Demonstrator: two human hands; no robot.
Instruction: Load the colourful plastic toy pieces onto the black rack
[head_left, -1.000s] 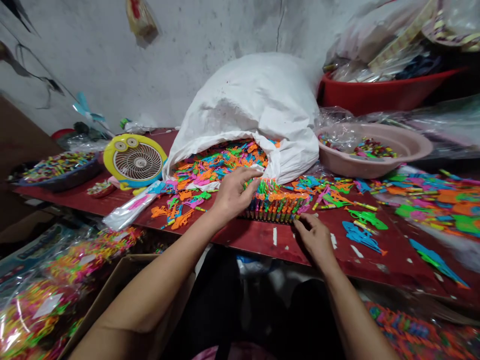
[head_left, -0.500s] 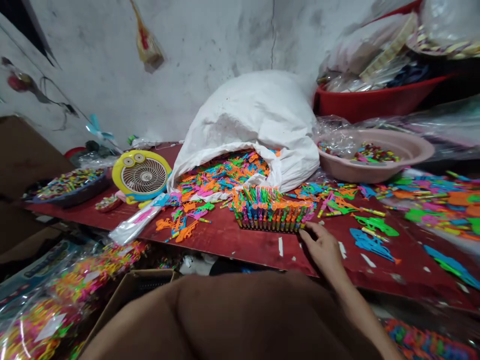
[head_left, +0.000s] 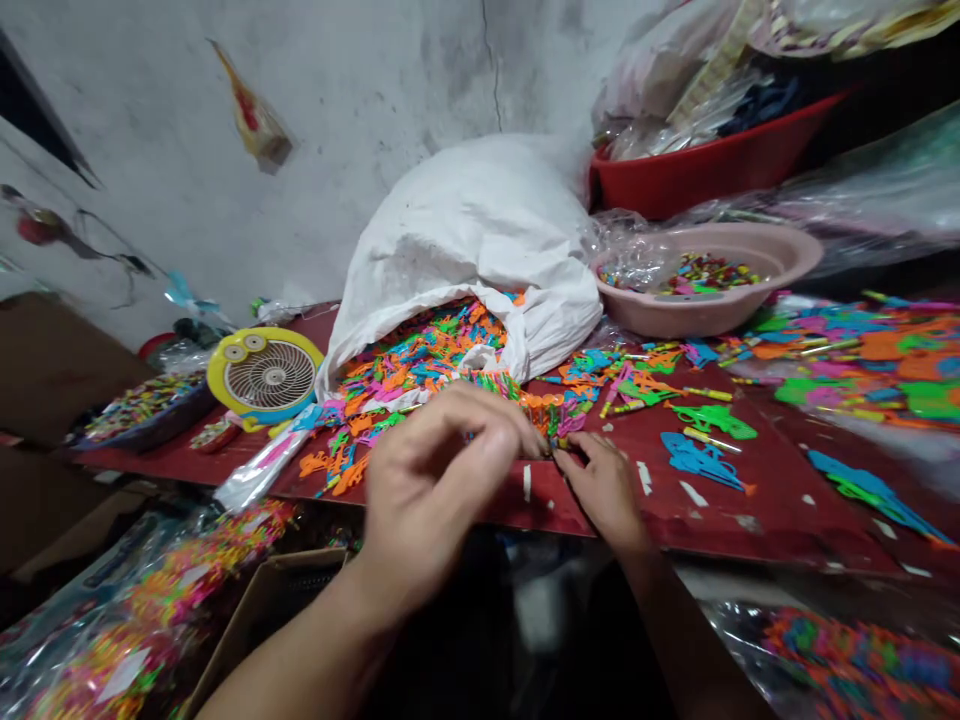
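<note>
A dark rack packed with upright rows of small coloured plastic toys [head_left: 546,408] stands near the front edge of the red table [head_left: 480,492]. My left hand [head_left: 442,470] reaches across the front of the rack and hides most of it. Its fingers are curled, with the tips by the rack's front right corner; whatever they hold is hidden. At that same corner is my right hand [head_left: 604,490], thumb and fingers closed on the rack's end, fingertips close to the left hand's. Behind, a white sack [head_left: 465,220] lies on its side, spilling loose coloured plastic toys [head_left: 420,350].
A yellow and blue fan [head_left: 274,375] stands at left beside a basin of small pieces [head_left: 150,410]. At right are a pink basin [head_left: 705,315], a red basin [head_left: 720,165] and piled toys [head_left: 885,370]. An open carton [head_left: 259,620] sits below the table edge.
My left hand has come up over the front of the rack from below. My right hand stays at the rack's right corner. The view has shifted to the right.
</note>
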